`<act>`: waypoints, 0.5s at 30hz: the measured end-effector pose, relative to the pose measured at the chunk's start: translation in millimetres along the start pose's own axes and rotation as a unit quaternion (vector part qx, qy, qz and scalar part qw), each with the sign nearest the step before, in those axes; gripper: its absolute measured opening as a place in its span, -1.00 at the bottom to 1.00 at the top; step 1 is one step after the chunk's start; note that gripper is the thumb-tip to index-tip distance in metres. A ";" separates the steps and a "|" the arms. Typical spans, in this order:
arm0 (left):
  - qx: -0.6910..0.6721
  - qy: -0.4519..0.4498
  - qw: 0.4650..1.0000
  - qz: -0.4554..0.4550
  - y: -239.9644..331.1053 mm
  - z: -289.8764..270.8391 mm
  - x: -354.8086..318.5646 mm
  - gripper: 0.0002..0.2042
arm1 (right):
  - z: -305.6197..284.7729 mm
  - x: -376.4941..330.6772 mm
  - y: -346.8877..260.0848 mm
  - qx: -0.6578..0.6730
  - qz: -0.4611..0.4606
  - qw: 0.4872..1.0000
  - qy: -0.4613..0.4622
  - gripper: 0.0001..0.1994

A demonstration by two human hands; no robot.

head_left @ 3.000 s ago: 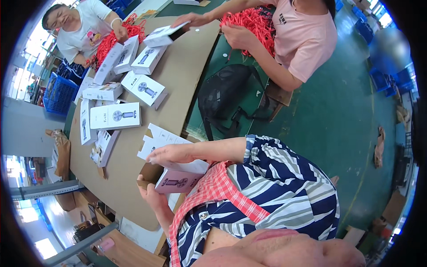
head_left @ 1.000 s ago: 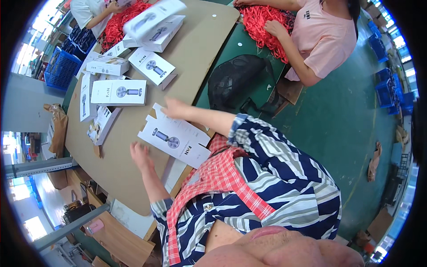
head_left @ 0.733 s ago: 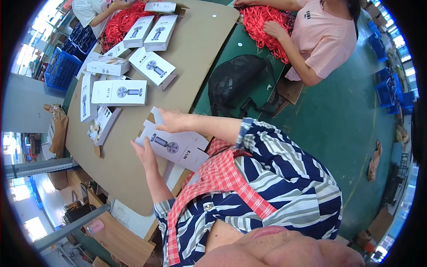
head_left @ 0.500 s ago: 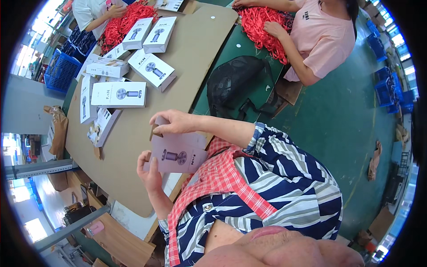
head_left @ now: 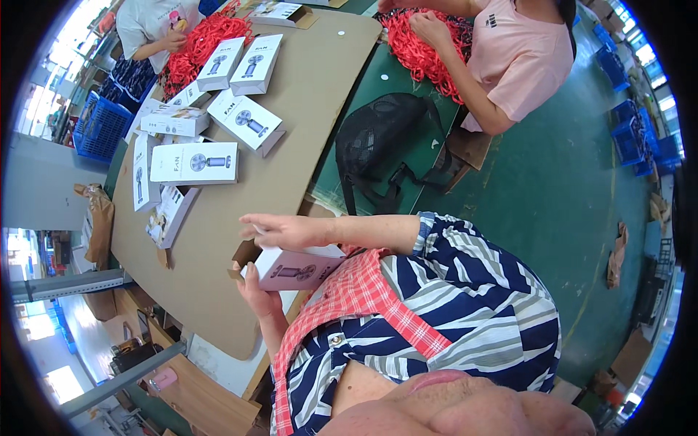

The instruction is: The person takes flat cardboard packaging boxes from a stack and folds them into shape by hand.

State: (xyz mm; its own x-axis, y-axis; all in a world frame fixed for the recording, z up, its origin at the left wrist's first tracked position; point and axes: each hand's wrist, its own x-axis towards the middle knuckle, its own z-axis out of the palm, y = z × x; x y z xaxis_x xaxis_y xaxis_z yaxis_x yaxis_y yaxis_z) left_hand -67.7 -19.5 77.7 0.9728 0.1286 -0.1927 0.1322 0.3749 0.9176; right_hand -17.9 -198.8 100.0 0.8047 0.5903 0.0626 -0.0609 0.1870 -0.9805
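My left hand [head_left: 259, 292] grips a white box [head_left: 304, 270] with a fan printed on its side, fingers wrapped round its left end. That end is open, with brown cardboard flaps [head_left: 246, 256] sticking out; the box's far end rests close to my red checked apron [head_left: 342, 291]. Just above the box, my right hand [head_left: 280, 231] has its fingers stretched out toward the open end. The fingers are slightly blurred, and a small pale edge shows by them that I cannot make out.
Several similar boxes [head_left: 195, 163] lie on the cardboard-covered table [head_left: 305, 94]. A black mesh bag [head_left: 382, 134] rests on the green surface at right. Two people handle heaps of red straps [head_left: 418, 54] across the table. A metal rail [head_left: 69, 285] runs at lower left.
The box has gone from flattened-looking to squared up, with its left end showing open. My right hand has left the flap it pinched and straightened its fingers. The co-worker's hand at right has lifted.
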 end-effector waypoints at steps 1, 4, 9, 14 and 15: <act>-0.018 -0.017 1.000 -0.008 2.2 2.0 -1.5 -0.58 | 0.2 -1.1 0.4 -0.041 0.021 0.999 0.018 -0.42; -0.024 -0.022 0.999 -0.009 -5.0 -2.7 -0.7 -0.59 | -0.7 5.8 30.7 -0.078 0.001 0.995 0.059 -0.39; 0.025 -0.023 0.999 0.040 1.4 -2.1 -8.2 -0.53 | -7.7 -5.1 3.9 0.217 0.110 0.970 0.007 -0.46; -0.102 -0.132 0.986 -0.030 5.6 -11.4 -0.2 -0.49 | -0.7 -2.4 12.3 0.060 0.181 0.982 0.009 -0.53; -0.224 -0.197 0.951 -0.079 8.1 -12.7 2.8 -0.45 | 0.3 -1.1 12.7 0.018 0.164 0.986 0.027 -0.52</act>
State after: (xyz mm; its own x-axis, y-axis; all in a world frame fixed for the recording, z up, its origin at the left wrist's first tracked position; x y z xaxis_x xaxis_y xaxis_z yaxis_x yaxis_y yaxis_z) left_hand -66.3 -4.5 80.2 0.9549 -0.2829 -0.0905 0.2749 0.7262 0.6301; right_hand -19.7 -196.9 87.5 0.7687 0.5813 -0.2669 -0.3429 0.0222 -0.9391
